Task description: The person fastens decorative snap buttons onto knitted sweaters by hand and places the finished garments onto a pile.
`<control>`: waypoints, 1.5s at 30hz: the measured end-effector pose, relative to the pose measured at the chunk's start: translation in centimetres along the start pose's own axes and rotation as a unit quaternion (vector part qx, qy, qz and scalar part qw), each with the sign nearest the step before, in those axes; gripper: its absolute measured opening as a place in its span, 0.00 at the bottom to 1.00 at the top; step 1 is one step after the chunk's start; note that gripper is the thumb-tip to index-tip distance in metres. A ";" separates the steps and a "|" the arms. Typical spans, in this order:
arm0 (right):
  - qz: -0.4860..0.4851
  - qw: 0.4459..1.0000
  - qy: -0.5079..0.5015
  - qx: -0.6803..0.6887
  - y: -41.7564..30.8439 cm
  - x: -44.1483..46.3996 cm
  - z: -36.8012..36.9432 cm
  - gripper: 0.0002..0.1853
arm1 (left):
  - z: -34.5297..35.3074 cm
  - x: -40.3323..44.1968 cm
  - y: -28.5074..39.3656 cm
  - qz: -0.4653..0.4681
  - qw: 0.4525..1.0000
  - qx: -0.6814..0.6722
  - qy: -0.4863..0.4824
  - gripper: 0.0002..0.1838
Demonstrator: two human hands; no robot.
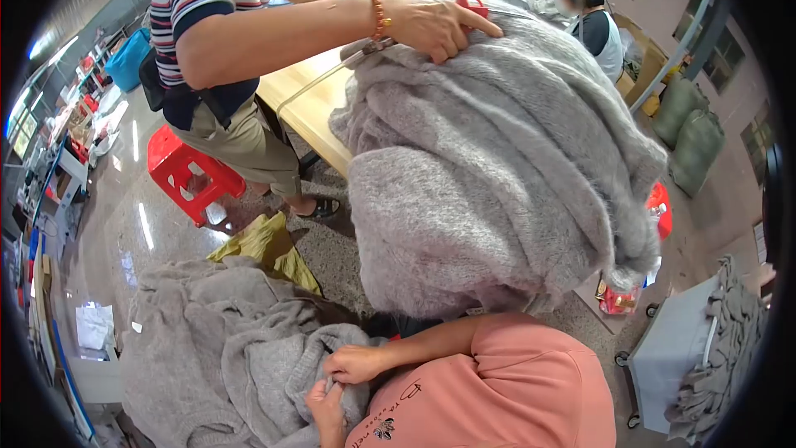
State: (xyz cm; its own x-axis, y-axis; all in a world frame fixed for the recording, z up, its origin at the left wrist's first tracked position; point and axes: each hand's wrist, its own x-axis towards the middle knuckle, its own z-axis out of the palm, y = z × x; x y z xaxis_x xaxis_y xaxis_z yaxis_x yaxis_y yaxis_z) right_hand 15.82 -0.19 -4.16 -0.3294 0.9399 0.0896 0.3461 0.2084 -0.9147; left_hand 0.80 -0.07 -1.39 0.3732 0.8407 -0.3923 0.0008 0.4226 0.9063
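Observation:
Both of my hands are at a grey knit garment (278,365) that lies in a heap at the lower left, beside my pink-shirted body. The fingers of my right hand (356,363) are closed in a pinch on the knit near a folded edge. Just below, my left hand (327,402) pinches the same bit of fabric, its fingertips close to the right ones. Above my arm rises a large pile of fuzzy grey knitwear (473,174) on the table. A co-worker in a striped shirt rests a hand (439,29) on top, next to a red object (473,5).
The wooden table (319,108) reaches under the pile. On the floor are a red stool (191,170) and a yellow sack (269,249). A wheeled bin (672,348) with grey knits stands at right. Another person (589,17) sits beyond the pile.

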 end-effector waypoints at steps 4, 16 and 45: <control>0.005 0.998 -0.028 0.054 -0.7 -0.2 -0.1 0.06 | -0.5 -0.5 -0.3 0.012 1.000 -0.023 -0.001 0.04; -0.025 0.987 0.053 -0.150 1.5 -1.0 0.5 0.15 | -3.2 1.0 1.4 -0.010 0.952 -0.216 0.218 0.22; 0.115 0.991 -0.056 0.026 4.5 -0.9 -0.5 0.07 | -6.5 1.1 2.2 -0.064 0.918 -0.328 0.213 0.28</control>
State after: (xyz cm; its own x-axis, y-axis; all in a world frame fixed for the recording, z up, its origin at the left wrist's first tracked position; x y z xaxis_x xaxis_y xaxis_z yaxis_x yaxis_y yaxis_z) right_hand 18.10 0.06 -8.13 -0.3438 0.9244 -0.1654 0.3788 -0.0246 -0.9252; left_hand -4.87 3.96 -0.89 0.0127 0.7666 -0.6420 -0.5909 0.5237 0.6137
